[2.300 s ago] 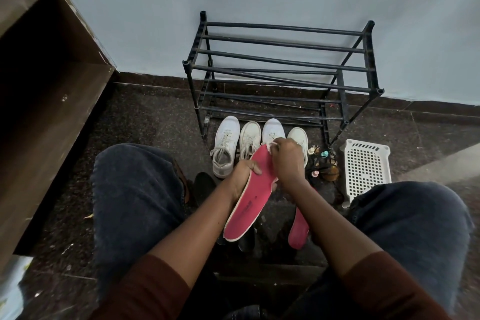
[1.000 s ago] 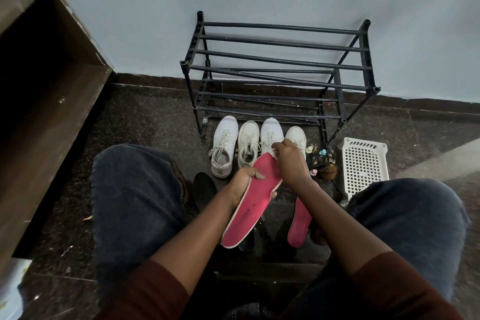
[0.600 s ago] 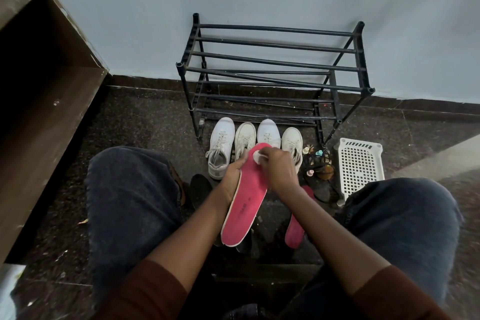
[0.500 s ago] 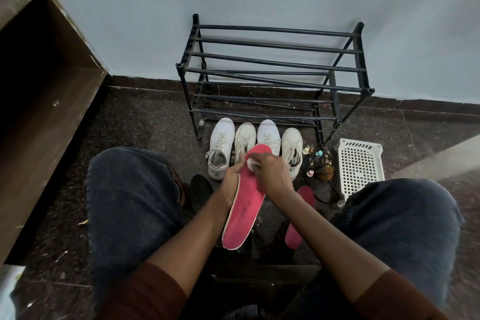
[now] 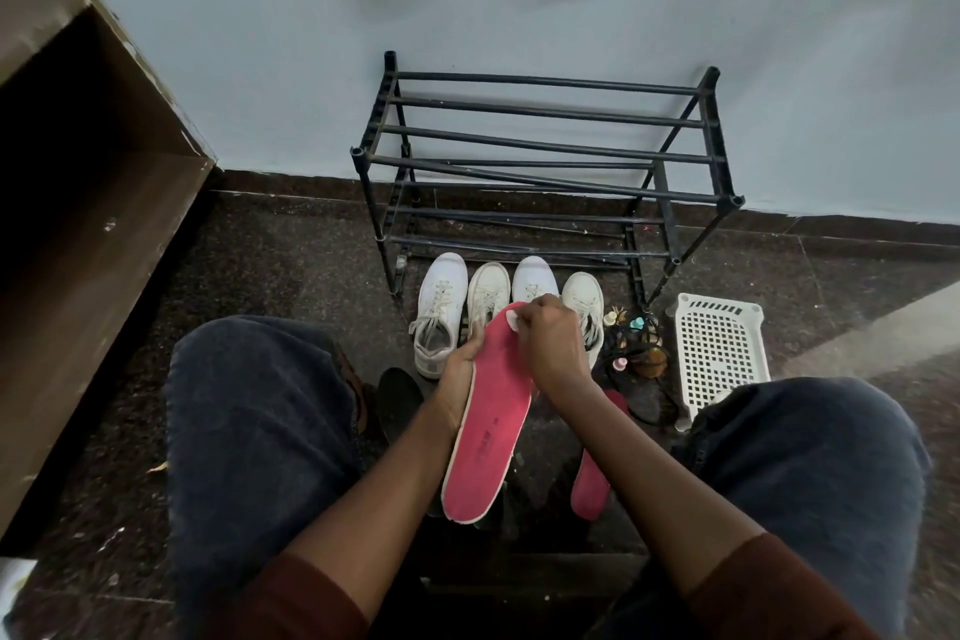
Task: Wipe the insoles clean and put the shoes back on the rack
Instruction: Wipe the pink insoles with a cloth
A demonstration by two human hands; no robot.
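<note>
Your left hand (image 5: 460,363) has its grip on the pink insole (image 5: 488,437); your right hand (image 5: 553,343) pinches a white wipe (image 5: 512,322) at its toe.

One pink insole (image 5: 488,426), white-edged, face up, toe end away from person, gripped above floor by left hand (image 5: 460,364) along left edge. Small white wipe (image 5: 513,322) pinched in right hand (image 5: 550,343), on toe end. On floor: second pink insole (image 5: 592,489), part hidden by forearm. Four white sneakers (image 5: 439,314) in row on floor, toes toward black rack (image 5: 545,156).

White perforated basket (image 5: 719,353) on dark floor (image 5: 291,250), small clutter (image 5: 638,343) just beside it
</note>
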